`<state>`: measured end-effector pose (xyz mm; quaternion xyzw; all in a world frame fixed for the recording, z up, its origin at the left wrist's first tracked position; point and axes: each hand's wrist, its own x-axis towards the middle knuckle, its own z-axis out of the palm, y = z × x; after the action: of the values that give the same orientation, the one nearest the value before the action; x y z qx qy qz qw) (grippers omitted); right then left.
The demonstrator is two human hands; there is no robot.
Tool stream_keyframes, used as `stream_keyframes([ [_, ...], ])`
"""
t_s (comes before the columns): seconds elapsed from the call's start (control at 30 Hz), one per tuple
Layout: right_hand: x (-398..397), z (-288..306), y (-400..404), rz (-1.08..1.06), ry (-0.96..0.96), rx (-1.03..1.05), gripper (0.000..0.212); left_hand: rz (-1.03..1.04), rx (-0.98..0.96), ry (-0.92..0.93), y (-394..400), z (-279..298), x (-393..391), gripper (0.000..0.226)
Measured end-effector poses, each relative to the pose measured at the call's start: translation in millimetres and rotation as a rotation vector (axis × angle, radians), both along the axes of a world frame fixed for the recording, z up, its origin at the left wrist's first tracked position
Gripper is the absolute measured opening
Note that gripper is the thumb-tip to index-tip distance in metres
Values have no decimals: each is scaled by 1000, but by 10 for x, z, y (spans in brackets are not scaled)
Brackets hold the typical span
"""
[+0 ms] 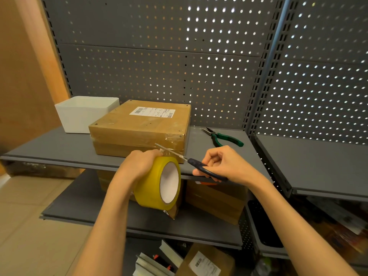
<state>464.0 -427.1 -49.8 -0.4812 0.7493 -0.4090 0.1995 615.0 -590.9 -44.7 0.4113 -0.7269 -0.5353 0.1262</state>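
The left hand (137, 164) has its grip curled over the yellow tape roll (153, 188), pulling its strip (169, 151) taut. The right hand (225, 166) grips scissors (201, 166), blades straddling that strip. Beyond, it sticks to the cardboard box (139, 126) on the shelf (59, 144).

Cardboard box (143, 126) mid-shelf (59, 144), tub (79, 116) touching its left rear, pliers (223, 137) right of box, tape roll (159, 182) and scissors (191, 162) at front edge.
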Motion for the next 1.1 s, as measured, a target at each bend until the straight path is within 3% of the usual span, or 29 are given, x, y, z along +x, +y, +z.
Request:
stream_keyframes([
  [0.17,44,-20,2,-6,11,29,33,5,81,30,32,-15,89,44],
  [0.27,87,17,17,-5,27,26,28,11,105,61,69,-5,143,41],
  [0.37,85,76,40,-58,-97,-133,13,26,106,95,105,5,176,38],
  [0.5,41,144,50,-212,-159,-317,19,71,80,138,133,28,231,36],
  [0.67,-33,-3,9,-428,-131,-307,16,104,0,205,192,116,258,31],
  [0.77,-39,-87,10,-530,21,-217,24,116,-31,248,200,142,292,29],
  [0.83,-13,-124,11,-580,153,-144,24,106,-44,243,205,139,321,14],
  [1.1,56,-184,-142,-633,464,101,24,58,-212,267,232,132,379,20],
])
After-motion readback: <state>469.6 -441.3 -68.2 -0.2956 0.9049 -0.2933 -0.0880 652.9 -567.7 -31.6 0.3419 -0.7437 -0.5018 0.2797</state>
